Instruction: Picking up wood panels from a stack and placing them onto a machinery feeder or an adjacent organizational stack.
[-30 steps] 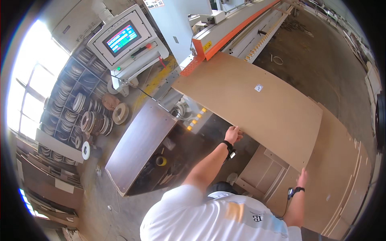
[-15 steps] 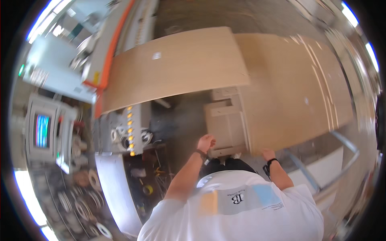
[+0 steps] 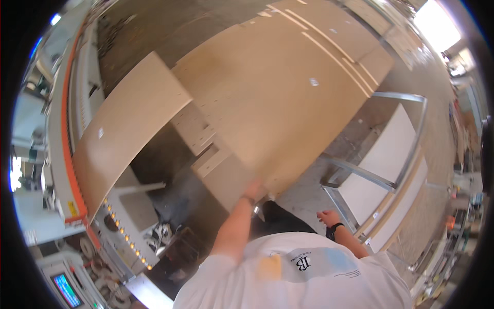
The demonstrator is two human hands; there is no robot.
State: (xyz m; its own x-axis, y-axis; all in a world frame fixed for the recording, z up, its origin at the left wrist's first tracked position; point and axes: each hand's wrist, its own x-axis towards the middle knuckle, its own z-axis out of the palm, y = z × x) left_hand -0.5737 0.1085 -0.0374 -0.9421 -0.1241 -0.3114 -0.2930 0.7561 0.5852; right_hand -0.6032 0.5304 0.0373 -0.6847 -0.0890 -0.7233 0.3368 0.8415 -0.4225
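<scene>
My left hand [image 3: 253,190], smeared by motion, is at the near corner of a large stack of brown boards [image 3: 257,103], beside a smaller grey-brown panel [image 3: 224,177]. Whether it touches either, or how its fingers lie, cannot be made out. Further right, my right hand [image 3: 328,217] hangs in the air with its fingers loosely bent and apart, holding nothing. A metal frame [image 3: 360,172] is the thing closest to it. On the left, a long brown board [image 3: 128,118] spans from the orange-edged machine [image 3: 72,175] to the stack.
White panels [image 3: 378,165] lean in the metal frame at right. Narrow light strips [image 3: 329,51] lie on the board stack. At lower left are a row of yellow rollers [image 3: 123,232] and a control screen [image 3: 67,290].
My view has swung right, so the machine and long board shift left. My right hand has come off the stack's near edge; my left hand is now at the stack's near corner.
</scene>
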